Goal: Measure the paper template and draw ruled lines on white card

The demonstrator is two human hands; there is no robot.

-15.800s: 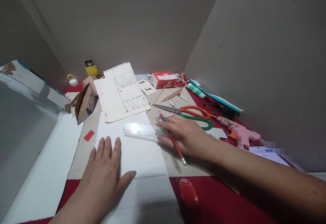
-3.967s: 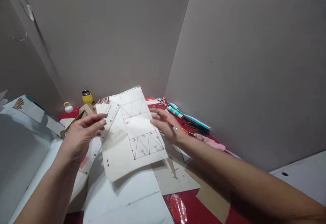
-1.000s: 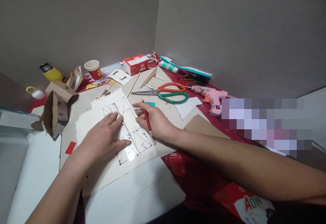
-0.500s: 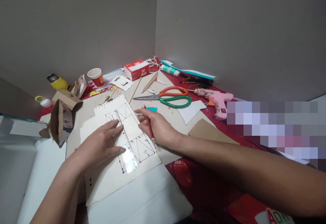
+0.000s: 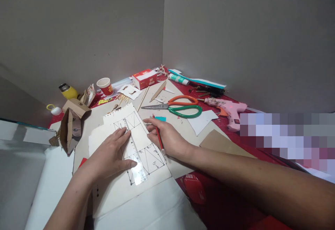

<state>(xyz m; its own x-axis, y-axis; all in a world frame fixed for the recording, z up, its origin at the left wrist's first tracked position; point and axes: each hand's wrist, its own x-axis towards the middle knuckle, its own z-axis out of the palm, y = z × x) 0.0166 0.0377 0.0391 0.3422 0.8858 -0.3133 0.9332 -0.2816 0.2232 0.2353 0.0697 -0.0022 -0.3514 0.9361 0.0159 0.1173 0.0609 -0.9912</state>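
A notebook sheet [image 5: 141, 143] with drawn triangle patterns lies on white card on the table. A clear plastic ruler [image 5: 136, 160] lies along the drawing. My left hand [image 5: 111, 153] presses flat on the ruler and the sheet, fingers stretched out. My right hand [image 5: 167, 137] rests at the sheet's right edge with its fingers closed on a red pencil [image 5: 159, 141], the eraser end toward me.
Orange-and-green scissors [image 5: 180, 106] and a pink glue gun [image 5: 230, 109] lie to the right. A red box [image 5: 145, 78], a paper cup [image 5: 106, 85], a yellow flask [image 5: 67, 91] and folded cardboard [image 5: 70, 125] stand behind. Grey walls close in the corner.
The view has drifted, so everything sits slightly lower and to the right in the picture. Both hands keep their places on the ruler and sheet.
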